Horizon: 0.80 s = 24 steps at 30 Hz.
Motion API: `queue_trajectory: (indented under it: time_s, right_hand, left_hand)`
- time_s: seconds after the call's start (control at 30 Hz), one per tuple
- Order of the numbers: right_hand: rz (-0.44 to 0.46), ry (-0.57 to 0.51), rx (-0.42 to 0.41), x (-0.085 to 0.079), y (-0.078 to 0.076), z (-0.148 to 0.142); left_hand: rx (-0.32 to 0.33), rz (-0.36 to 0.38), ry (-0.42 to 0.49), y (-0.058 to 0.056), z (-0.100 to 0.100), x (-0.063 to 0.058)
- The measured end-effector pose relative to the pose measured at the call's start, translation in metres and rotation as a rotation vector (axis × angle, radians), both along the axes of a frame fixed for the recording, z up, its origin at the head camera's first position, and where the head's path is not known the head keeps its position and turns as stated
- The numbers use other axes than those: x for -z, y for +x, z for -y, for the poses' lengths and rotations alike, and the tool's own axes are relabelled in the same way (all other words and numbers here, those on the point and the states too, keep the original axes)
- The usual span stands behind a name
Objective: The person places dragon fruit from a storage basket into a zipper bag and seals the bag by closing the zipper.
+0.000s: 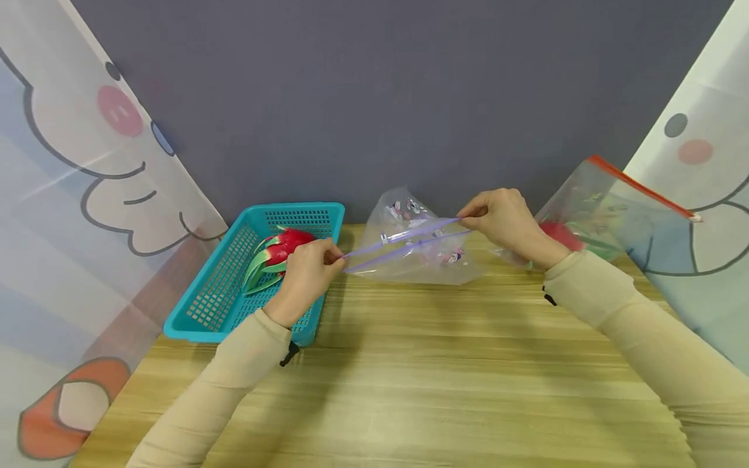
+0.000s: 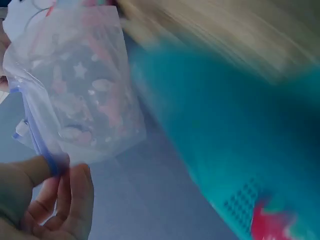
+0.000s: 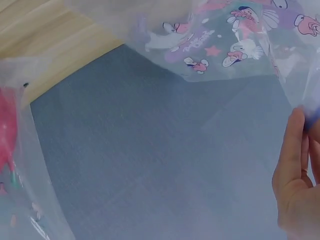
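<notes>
A clear zip bag (image 1: 421, 270) with pink and purple cartoon prints hangs between my two hands just above the table. Its purple zip strips stand slightly apart, and a small white slider (image 1: 384, 238) sits toward the left. At the left end of the zip, my left hand (image 1: 307, 276) pinches the edge between thumb and fingers. My right hand (image 1: 506, 224) pinches the opposite end. The left wrist view shows the thumb of the left hand (image 2: 55, 195) on the purple strip. Only part of the right hand (image 3: 300, 180) appears in the right wrist view.
A teal plastic basket (image 1: 201, 325) stands at the left, holding a red dragon fruit (image 1: 287, 247) with green leaves. To the right, a red-zipped clear bag (image 1: 620, 208) stands with something red and green inside. A grey wall (image 1: 398, 97) rises behind the wooden table (image 1: 409, 390).
</notes>
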State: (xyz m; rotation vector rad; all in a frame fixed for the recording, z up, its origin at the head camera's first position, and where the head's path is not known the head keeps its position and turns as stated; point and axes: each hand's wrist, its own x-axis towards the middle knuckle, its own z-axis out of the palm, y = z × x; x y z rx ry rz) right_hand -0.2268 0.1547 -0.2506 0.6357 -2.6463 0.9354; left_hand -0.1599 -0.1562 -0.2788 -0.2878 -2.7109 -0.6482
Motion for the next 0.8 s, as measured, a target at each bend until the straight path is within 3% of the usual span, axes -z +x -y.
queue_trajectory:
  time_s: [0.17,0.4,0.6,0.8]
  right_hand:
    - [-0.034,0.020,-0.014,0.006,-0.004,0.003]
    - [0.102,0.049,-0.004,0.009,0.001,0.005]
    - [0.084,0.081,-0.022,0.004,0.011,0.021]
    - [0.055,0.112,-0.068,-0.003,0.029,0.034]
  left_hand:
    - [0.013,0.048,-0.006,-0.004,0.007,-0.010]
    - [0.019,0.119,0.062,-0.013,-0.001,-0.013]
    - [0.070,0.108,0.036,-0.014,-0.023,-0.018]
    - [0.146,0.054,-0.040,-0.017,-0.044,-0.014]
